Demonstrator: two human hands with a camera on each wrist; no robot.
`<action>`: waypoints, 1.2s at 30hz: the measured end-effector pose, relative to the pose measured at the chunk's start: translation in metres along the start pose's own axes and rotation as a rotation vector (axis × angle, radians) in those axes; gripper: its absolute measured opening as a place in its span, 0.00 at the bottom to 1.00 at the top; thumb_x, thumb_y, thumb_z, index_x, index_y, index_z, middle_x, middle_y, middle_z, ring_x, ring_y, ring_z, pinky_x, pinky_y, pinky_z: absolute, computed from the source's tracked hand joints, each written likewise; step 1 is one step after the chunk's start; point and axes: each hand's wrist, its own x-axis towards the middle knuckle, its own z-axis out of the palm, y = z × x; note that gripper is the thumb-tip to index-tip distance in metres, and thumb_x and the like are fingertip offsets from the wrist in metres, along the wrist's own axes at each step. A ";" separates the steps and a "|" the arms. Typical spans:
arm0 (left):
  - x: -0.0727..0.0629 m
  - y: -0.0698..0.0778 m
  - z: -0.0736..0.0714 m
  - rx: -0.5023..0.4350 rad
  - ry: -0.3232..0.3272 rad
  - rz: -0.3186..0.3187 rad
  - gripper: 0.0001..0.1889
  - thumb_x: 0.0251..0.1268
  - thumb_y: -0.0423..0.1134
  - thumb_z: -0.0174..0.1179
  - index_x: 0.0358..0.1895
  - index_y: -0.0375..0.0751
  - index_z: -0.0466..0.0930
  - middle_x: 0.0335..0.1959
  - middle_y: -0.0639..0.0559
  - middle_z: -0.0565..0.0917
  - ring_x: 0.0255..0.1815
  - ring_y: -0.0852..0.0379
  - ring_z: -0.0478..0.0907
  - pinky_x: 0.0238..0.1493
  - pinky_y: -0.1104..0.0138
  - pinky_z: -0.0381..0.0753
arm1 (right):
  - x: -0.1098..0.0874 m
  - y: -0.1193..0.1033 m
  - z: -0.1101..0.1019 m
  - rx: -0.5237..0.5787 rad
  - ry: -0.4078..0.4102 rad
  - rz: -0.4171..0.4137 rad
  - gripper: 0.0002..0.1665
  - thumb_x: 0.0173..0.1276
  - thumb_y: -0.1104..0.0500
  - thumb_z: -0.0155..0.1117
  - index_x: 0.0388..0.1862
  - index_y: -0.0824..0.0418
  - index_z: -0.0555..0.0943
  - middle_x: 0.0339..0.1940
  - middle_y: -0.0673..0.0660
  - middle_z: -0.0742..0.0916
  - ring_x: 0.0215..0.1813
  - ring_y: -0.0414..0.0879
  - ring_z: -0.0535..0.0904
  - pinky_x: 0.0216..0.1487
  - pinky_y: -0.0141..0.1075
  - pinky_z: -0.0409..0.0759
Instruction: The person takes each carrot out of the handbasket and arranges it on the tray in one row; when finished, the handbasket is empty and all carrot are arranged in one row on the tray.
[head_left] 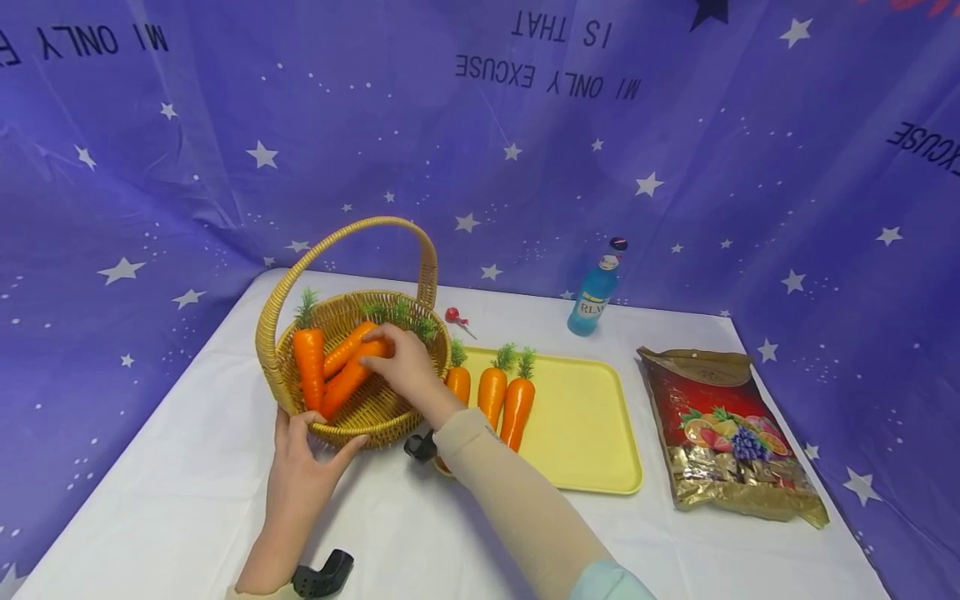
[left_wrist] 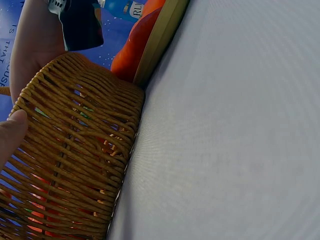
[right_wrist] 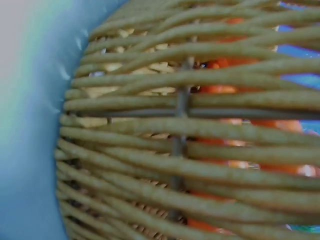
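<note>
A wicker basket point(head_left: 378, 410) with a tall arched handle stands on the left of the table. Inside lie orange carrots with green tops: one upright-looking carrot point(head_left: 308, 362) at the left and two slanting across the middle. My right hand point(head_left: 408, 367) reaches over the near right rim and grips the nearer slanting carrot point(head_left: 351, 385) by its thick upper end. At the basket's near side, my left hand point(head_left: 300, 467) holds the rim, its thumb against the outer weave. The left wrist view shows that wicker wall point(left_wrist: 75, 135) close up; in the right wrist view, the weave point(right_wrist: 150, 160) hides my right hand.
Right of the basket, a yellow tray point(head_left: 581, 417) bears three carrots, partly behind my right forearm. A red lollipop point(head_left: 453, 316) lies behind it, and a blue bottle point(head_left: 595, 296) stands farther back. A red and gold candy bag point(head_left: 731, 433) lies at the right.
</note>
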 end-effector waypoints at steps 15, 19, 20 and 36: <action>-0.001 0.003 -0.004 -0.005 -0.019 -0.021 0.38 0.50 0.56 0.72 0.53 0.39 0.60 0.76 0.34 0.34 0.74 0.31 0.43 0.62 0.37 0.59 | -0.048 0.002 -0.077 0.371 0.243 -0.128 0.18 0.62 0.60 0.71 0.52 0.56 0.81 0.56 0.55 0.76 0.50 0.50 0.80 0.51 0.36 0.80; -0.001 0.004 -0.003 -0.015 -0.029 -0.028 0.38 0.51 0.57 0.72 0.54 0.39 0.60 0.77 0.35 0.33 0.74 0.31 0.42 0.62 0.37 0.58 | -0.069 0.009 -0.111 0.417 0.282 -0.104 0.20 0.62 0.62 0.70 0.53 0.60 0.80 0.59 0.57 0.76 0.53 0.53 0.79 0.51 0.40 0.80; 0.000 0.004 -0.002 -0.017 -0.030 -0.028 0.38 0.51 0.57 0.72 0.53 0.40 0.60 0.77 0.35 0.33 0.74 0.32 0.42 0.63 0.37 0.58 | -0.075 0.012 -0.121 0.420 0.282 -0.092 0.20 0.62 0.62 0.70 0.53 0.60 0.80 0.59 0.56 0.76 0.53 0.53 0.79 0.51 0.41 0.80; 0.000 0.002 -0.001 -0.041 -0.031 -0.021 0.37 0.51 0.56 0.72 0.53 0.41 0.59 0.77 0.37 0.32 0.75 0.33 0.41 0.63 0.37 0.57 | -0.126 0.114 -0.219 0.183 0.037 0.143 0.20 0.62 0.62 0.70 0.54 0.63 0.80 0.58 0.61 0.79 0.48 0.57 0.81 0.46 0.45 0.82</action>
